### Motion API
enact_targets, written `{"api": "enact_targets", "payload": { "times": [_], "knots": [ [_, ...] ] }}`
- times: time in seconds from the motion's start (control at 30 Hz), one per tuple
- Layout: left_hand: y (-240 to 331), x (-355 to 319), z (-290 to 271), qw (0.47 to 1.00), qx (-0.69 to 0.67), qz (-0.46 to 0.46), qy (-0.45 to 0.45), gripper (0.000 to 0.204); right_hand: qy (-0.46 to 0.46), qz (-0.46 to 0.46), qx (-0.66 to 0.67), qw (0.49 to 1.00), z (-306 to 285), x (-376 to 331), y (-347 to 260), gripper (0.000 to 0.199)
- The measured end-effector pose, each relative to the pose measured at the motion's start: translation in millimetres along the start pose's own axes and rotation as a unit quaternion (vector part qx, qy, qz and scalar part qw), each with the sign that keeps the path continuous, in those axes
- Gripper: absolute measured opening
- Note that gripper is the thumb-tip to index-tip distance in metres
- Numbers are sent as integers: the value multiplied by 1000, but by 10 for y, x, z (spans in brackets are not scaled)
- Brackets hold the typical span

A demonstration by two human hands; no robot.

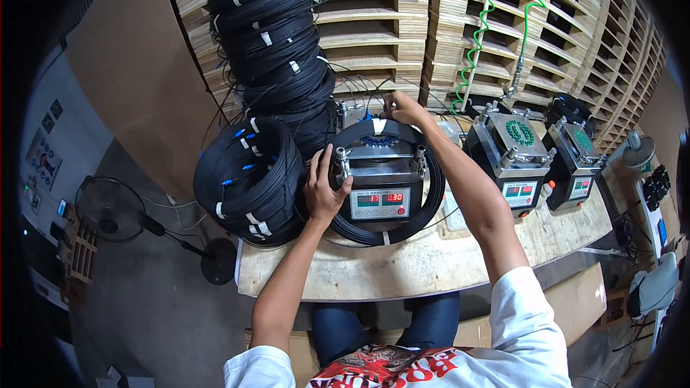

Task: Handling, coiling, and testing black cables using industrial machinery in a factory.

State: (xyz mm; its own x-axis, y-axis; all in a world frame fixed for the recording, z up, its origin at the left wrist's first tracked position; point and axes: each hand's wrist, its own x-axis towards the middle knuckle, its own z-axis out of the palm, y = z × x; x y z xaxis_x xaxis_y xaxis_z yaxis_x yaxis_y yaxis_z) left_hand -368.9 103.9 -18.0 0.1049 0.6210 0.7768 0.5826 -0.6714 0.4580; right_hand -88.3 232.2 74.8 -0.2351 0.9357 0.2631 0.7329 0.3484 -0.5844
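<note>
A large coil of black cable point(424, 224) with white tape bands hangs around a metal polishing-type machine point(379, 203) that has a lit red and green display panel. My left hand point(325, 190) is at the coil's left side, its fingers along the outer edge and its thumb toward the machine's front. Beyond the coil's far edge my right hand point(407, 111) is closed, with bent fingers near a blue cable-end connector point(368, 114). Whatever it pinches is too small or hidden to make out. Blue connectors ring the machine's top plate.
Left of the machine stand a wide stack of black cable coils point(248, 179) and a taller stack point(269, 36) behind it. Two similar machines point(514, 151) with green-dotted tops stand right on the wooden table point(359, 273). Stacked pallets point(374, 21) rise behind. A floor fan point(109, 208) stands left.
</note>
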Motion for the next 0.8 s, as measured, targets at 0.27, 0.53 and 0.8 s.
{"api": "enact_targets", "payload": {
  "times": [0.27, 0.53, 0.8],
  "knots": [
    [76, 9, 54, 1000, -19, -9, 1, 84, 33, -37, -51, 997, -26, -29, 97, 25],
    [93, 22, -83, 999, -19, -26, -3, 83, 110, -45, 30, 992, -18, -159, -66, 28],
    [33, 895, 157, 980, -180, -73, -35, 29, 293, -43, 128, 946, 90, -558, 20, 20]
  ]
}}
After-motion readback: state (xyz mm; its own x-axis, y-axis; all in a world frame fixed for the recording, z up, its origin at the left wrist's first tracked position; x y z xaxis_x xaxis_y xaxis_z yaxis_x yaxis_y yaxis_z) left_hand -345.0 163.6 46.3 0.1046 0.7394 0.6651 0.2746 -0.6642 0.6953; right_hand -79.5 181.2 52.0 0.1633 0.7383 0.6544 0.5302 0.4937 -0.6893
